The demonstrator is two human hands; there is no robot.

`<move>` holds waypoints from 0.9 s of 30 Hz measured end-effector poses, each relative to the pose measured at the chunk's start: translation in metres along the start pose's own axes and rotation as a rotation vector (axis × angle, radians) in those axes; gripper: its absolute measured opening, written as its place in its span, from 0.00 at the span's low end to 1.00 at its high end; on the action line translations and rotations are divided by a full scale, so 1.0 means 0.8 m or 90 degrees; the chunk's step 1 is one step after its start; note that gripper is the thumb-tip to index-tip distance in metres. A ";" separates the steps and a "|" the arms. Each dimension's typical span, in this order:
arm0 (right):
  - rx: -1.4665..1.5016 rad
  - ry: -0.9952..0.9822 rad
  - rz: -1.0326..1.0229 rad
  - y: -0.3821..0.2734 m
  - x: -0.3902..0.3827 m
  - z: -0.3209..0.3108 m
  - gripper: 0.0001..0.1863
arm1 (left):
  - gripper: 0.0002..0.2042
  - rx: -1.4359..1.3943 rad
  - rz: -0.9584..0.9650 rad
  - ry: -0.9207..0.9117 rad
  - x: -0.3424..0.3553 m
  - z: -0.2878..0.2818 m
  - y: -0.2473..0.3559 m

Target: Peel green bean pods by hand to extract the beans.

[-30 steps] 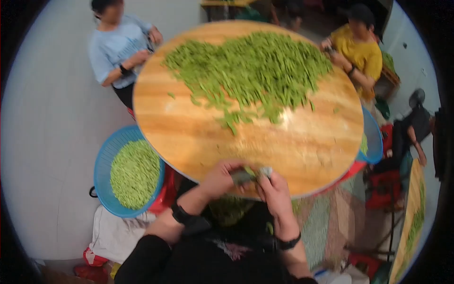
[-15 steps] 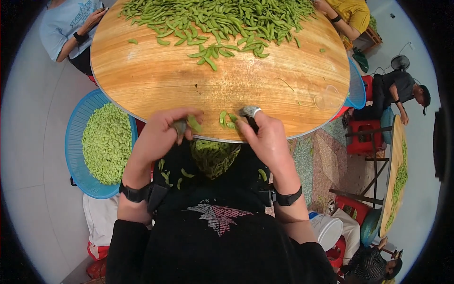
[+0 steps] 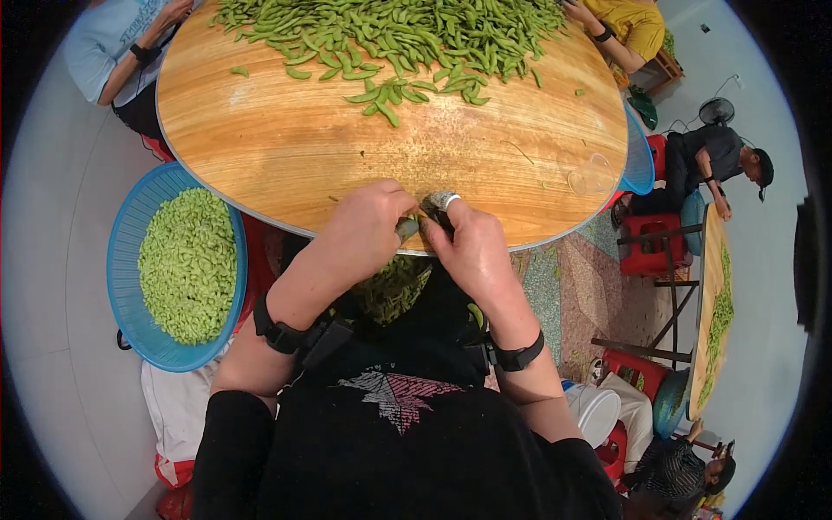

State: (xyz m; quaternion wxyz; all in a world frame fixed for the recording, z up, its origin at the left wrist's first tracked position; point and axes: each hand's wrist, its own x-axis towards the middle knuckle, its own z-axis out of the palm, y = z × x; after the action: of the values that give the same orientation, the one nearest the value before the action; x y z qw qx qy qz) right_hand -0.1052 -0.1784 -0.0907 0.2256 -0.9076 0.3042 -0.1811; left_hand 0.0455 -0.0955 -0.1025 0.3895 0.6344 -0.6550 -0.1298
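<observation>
At the table's near edge my left hand (image 3: 368,224) and my right hand (image 3: 470,243) meet, fingers closed in a pinch. Between the fingertips a sliver of green soybean pod (image 3: 414,217) shows; the rest is hidden. A grey cover (image 3: 406,229) sits on a left-hand digit, and a silvery wrapping (image 3: 443,200) on a right-hand one. Below them, in my lap, lies a heap of green pods or husks (image 3: 390,293), partly covered by my left wrist. One loose pod (image 3: 476,315) rests on my dark clothing by the right forearm.
A big pile of soybean pods (image 3: 407,39) covers the far side of the round wooden table (image 3: 286,165). To the left stands a blue basket (image 3: 121,286) of shelled beans (image 3: 186,264). A clear lid-like disc (image 3: 592,176) lies at right. Other people sit around.
My left hand has moved right and up to meet my right hand. The pods that showed between the hands are now mostly hidden by fingers. The view has shifted slightly.
</observation>
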 end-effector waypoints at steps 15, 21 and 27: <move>-0.064 0.010 -0.069 -0.004 0.151 0.022 0.12 | 0.05 -0.272 -0.262 -0.036 -0.009 -0.023 -0.013; -0.138 0.017 -0.084 0.013 0.150 0.034 0.13 | 0.06 -0.514 -0.282 -0.007 -0.030 -0.036 -0.012; 0.584 -0.177 0.187 0.028 0.079 -0.005 0.09 | 0.08 -0.561 -0.207 0.005 -0.027 -0.023 -0.014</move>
State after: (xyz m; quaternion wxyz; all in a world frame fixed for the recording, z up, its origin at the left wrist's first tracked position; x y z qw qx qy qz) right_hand -0.0708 -0.2356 -0.0868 0.6627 -0.6783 0.2849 -0.1398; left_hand 0.0639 -0.0715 -0.1054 0.5989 0.5033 -0.4280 -0.4526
